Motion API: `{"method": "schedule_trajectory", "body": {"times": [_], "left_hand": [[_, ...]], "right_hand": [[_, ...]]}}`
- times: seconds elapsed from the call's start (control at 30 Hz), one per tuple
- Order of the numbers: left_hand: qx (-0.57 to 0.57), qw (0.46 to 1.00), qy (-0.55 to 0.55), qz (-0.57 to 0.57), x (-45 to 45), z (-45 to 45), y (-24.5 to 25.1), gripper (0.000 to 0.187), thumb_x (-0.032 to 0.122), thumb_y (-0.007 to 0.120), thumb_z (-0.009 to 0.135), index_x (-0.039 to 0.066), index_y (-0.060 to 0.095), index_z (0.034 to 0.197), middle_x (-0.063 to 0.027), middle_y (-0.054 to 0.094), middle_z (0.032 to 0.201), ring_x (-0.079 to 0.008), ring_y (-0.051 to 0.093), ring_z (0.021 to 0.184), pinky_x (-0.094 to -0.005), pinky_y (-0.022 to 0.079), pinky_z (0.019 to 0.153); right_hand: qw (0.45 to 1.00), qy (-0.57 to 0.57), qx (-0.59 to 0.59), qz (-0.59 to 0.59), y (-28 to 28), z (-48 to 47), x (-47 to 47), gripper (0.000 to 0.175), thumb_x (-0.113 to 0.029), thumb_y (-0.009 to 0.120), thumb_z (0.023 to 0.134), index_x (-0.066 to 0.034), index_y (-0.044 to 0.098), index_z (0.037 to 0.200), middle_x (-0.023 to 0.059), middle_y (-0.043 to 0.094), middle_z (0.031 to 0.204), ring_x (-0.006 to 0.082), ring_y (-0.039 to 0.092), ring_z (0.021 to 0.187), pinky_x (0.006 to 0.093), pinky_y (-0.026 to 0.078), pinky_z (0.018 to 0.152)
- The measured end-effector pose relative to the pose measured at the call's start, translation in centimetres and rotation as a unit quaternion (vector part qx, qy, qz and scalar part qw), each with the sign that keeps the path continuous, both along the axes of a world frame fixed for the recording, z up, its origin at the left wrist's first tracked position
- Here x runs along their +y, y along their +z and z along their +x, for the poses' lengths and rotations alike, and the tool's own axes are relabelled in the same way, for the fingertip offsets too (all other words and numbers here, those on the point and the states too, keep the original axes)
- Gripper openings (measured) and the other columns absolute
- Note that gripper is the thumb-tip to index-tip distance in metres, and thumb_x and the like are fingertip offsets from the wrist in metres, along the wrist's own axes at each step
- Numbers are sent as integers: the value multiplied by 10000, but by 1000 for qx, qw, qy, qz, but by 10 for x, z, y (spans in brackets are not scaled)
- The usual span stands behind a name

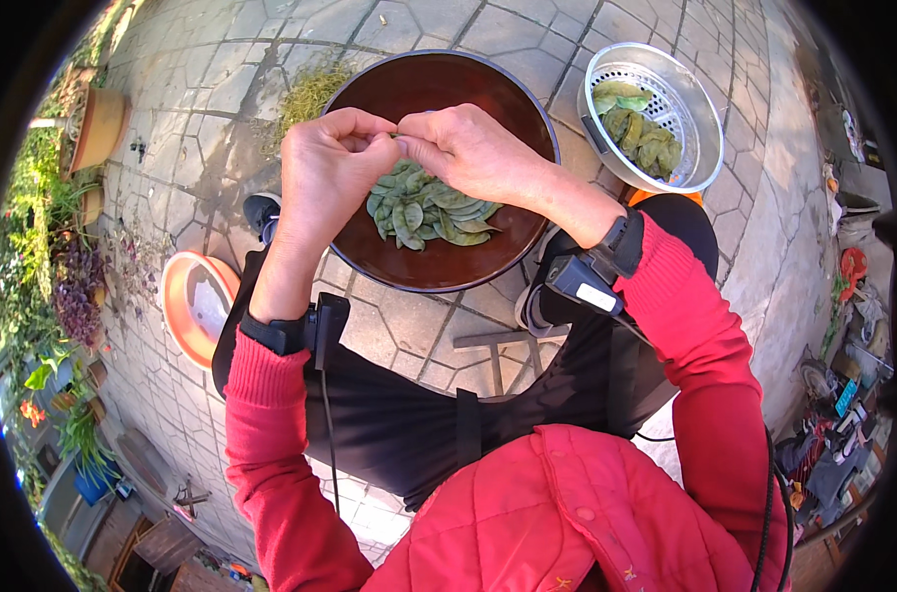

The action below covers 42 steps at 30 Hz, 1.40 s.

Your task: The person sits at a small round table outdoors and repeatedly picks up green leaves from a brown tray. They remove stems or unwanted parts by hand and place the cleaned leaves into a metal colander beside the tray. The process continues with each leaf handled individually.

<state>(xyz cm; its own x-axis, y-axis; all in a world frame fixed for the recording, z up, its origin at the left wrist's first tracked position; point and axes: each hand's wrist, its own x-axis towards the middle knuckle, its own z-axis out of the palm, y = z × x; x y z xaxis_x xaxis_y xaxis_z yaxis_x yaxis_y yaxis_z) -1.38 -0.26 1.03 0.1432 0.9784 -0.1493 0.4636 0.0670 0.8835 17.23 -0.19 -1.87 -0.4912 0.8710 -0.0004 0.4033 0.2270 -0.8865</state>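
My left hand (337,170) and my right hand (471,152) meet above a wide dark-red basin (437,274). Between the fingertips of both hands is a small green piece, probably a bean pod (394,135), mostly covered by the fingers. Flat green bean pods (426,211) lie heaped in the basin below the hands. To the right, a metal pot with a perforated steamer insert (696,137) holds more pods (641,140), some of them yellowish green. A pile of thin, stringy green-yellow scraps (311,96) rests on the paving at the basin's upper left edge.
An orange plastic basin (173,296) with a pale inside stands left of my leg. Under my knees shows a wooden stool or frame piece (504,340). Potted plants (97,129) line the left side; assorted clutter (841,414) lies at the far right.
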Motion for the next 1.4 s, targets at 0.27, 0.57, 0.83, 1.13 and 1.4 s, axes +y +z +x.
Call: {"method": "schedule_trajectory", "body": {"times": [0.27, 0.57, 0.83, 1.13, 1.4], "left_hand": [[-301, 934, 109, -157, 0, 2, -7, 66, 10, 655, 873, -29, 700, 901, -46, 647, 695, -75, 544, 544, -208, 417, 493], [-382, 897, 128, -183, -1, 4, 2, 63, -14, 614, 882, -44, 645, 928, -69, 617, 753, -72, 487, 560, -209, 365, 494], [-357, 910, 136, -164, -6, 8, 7, 29, -18, 633, 848, -19, 660, 860, -61, 642, 716, -75, 532, 534, -210, 395, 472], [-113, 948, -92, -282, -32, 23, 3, 35, 1, 633, 856, -31, 634, 870, -63, 688, 757, -121, 693, 641, -229, 529, 534], [-239, 948, 60, -203, -15, 22, -11, 206, 40, 694, 920, -81, 661, 1082, -114, 720, 905, -146, 714, 769, -231, 566, 687]], "right_hand": [[998, -14, 43, 36, 6, -1, -3, 297, -252, 564, 1008, -3, 603, 851, 187, 587, 694, 389, 605, 676, 454, 457, 607], [981, -16, 170, -88, 15, 2, -2, 283, -228, 559, 1017, 28, 628, 919, 130, 585, 692, 187, 568, 645, 347, 464, 626], [974, -80, 199, -72, 13, -8, -7, 317, -243, 525, 1046, 12, 634, 890, 56, 594, 695, 120, 542, 665, 319, 452, 627], [808, -207, 456, -311, 0, 21, 22, 204, -208, 587, 1030, -53, 665, 1138, 26, 632, 958, 101, 591, 790, 259, 479, 696], [771, -208, 493, -344, 3, 16, 15, 292, -66, 610, 988, 6, 526, 1257, 152, 654, 1148, 256, 679, 1056, 343, 549, 837]]}}
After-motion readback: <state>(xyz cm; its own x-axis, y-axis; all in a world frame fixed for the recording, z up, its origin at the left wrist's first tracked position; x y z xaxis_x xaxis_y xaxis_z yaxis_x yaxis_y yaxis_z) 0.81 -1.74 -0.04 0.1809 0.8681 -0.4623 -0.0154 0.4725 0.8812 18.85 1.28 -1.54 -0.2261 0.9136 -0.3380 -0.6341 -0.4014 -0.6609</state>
